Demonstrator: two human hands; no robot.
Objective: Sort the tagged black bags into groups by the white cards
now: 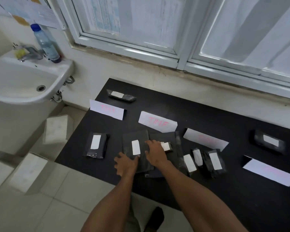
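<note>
You are reaching both bare arms over the near edge of a black table. Your left hand is resting, fingers spread and relaxed, on the near left corner of a flat black bag. One fingertip is touching the near end of its white tag. Your right hand is lying just beside it, fingers straight and splayed, pressing on a second bag and partly covering its tag. Neither hand is gripping anything.

To the right, three tagged bags are lying bunched together, and a near white card is sitting at the right edge. To the left, a single bag is lying apart.

Farther back, three cards are sitting in a slanting row: a left card and a middle card, both showing blurred pink lettering, and a right card. A lone bag is lying far right. Another, the far bag, is lying beyond the left card.

A sink holding a bottle is standing far left, under a window.
</note>
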